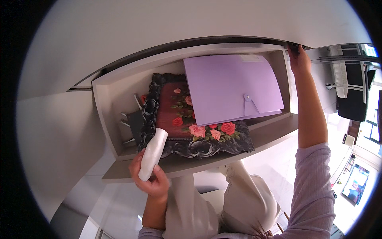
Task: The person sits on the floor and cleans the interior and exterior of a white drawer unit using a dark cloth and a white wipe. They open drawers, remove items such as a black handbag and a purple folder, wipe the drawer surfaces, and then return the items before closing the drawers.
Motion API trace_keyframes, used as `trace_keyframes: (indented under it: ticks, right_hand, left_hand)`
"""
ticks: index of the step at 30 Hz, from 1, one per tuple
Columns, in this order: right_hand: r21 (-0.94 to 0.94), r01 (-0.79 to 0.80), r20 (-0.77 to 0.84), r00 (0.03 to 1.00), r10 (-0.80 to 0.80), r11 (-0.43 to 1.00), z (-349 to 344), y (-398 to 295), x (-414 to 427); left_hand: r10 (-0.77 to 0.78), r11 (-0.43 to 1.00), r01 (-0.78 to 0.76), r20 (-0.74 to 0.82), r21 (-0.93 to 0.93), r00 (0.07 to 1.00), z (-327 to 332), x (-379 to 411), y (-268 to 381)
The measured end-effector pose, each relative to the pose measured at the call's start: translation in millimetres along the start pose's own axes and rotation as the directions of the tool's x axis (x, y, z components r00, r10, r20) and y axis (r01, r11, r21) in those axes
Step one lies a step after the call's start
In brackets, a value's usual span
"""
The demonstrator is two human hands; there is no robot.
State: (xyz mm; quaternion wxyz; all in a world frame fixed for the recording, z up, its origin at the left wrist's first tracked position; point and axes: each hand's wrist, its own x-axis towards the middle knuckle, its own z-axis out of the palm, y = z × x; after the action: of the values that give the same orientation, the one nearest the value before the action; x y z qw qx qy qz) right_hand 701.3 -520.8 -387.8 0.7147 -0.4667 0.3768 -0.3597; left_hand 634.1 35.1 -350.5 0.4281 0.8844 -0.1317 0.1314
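Observation:
My left hand (150, 179) is closed around a white roll (153, 155), perhaps thin plastic, held tilted over the front edge of an open drawer (104, 107). My right hand (299, 61) reaches past the drawer's far right corner. Its fingers are at a dark object (295, 47) under the cabinet edge; their grip is mostly hidden. Inside the drawer lies a lilac expanding file folder (226, 89) with a string-and-button closure. Beneath it is a flat piece printed with roses and a dark ornate frame (170, 110), its near side overlapping the drawer front.
Metal-ended tools (138, 101) and a dark flat item (134, 122) show at the drawer's left. A pale cabinet surface (191, 21) spans the top. My knees (247, 194) are close under the drawer front (274, 128). A black chair (352, 104) and a lit screen (355, 183) stand at right.

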Motion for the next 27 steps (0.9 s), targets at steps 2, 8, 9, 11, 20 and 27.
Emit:
trace_keyframes:
  ticks: [2,8,9,11,20,27]
  right_hand:
    - [-0.200,0.056,-0.134,0.987,-0.084,0.978,21,3,-4]
    - [-0.519,0.024,-0.108,0.990,-0.093,0.855,66,23,-51]
    - [-0.543,0.001,-0.073,0.996,-0.048,0.840,83,23,-77]
    - [-0.430,-0.051,-0.035,0.999,0.040,0.901,109,37,-109]
    - [-0.159,-0.465,0.236,0.839,0.491,0.871,254,79,-261]
    - [-0.182,-0.505,0.383,0.754,0.534,0.844,322,119,-331]
  left_hand:
    - [0.013,1.000,-0.013,0.007,-0.011,1.000,1,1,2]
    - [0.021,1.000,-0.022,-0.014,-0.019,1.000,6,4,6]
    - [0.019,0.999,-0.020,-0.014,-0.037,1.000,7,5,5]
    - [0.014,0.997,-0.016,-0.017,-0.070,1.000,9,5,3]
    - [0.093,0.991,-0.091,0.019,-0.094,0.995,-1,15,2]
    - [0.055,0.977,-0.059,-0.026,-0.204,0.998,-13,17,-1]
